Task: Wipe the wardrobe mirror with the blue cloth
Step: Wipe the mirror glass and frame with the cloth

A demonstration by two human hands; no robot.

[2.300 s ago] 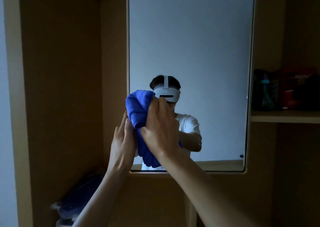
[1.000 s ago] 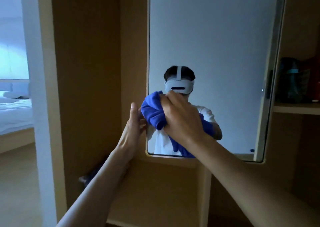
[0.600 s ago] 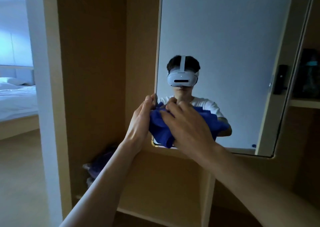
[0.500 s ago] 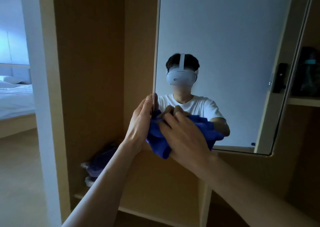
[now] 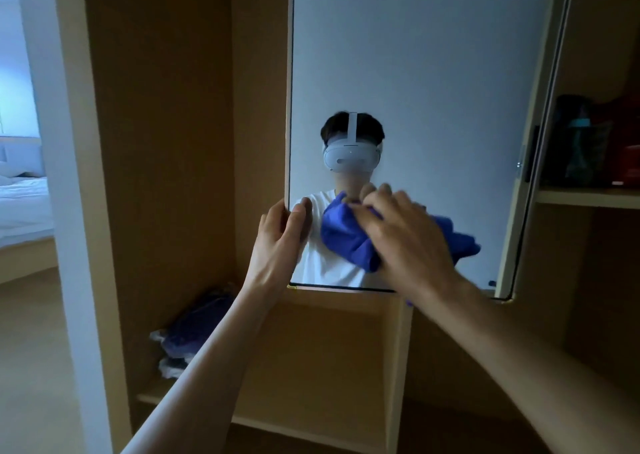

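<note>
Dim light falls on a tan wooden wardrobe [image 5: 166,142], and its tall mirror [image 5: 433,73] rises above both hands, showing the person in a white headset and white shirt. Right of the right hand [image 5: 405,242] and higher, a shelf [image 5: 588,197] holds a dark bottle with a teal top [image 5: 581,149] and some dark red things; any print on them is too dim to read. Below the left hand [image 5: 277,246] and to its left, a lower wardrobe compartment holds a bundle of dark blue fabric [image 5: 194,329] on top of something pale. Far to the left of that hand, a doorway shows a bed with white bedding [image 5: 20,204]. The left arm reaches up and forward, and its hand grips the mirror's left edge near the bottom corner, with the fingers upright and close together and the thumb on the glass. The right arm comes in from the lower right. Its hand, blurred, has its fingers curled over the bunched blue cloth [image 5: 346,239] and presses it against the lower part of the glass, just right of the left hand. Folds of cloth spill out on both sides of the right hand.
</note>
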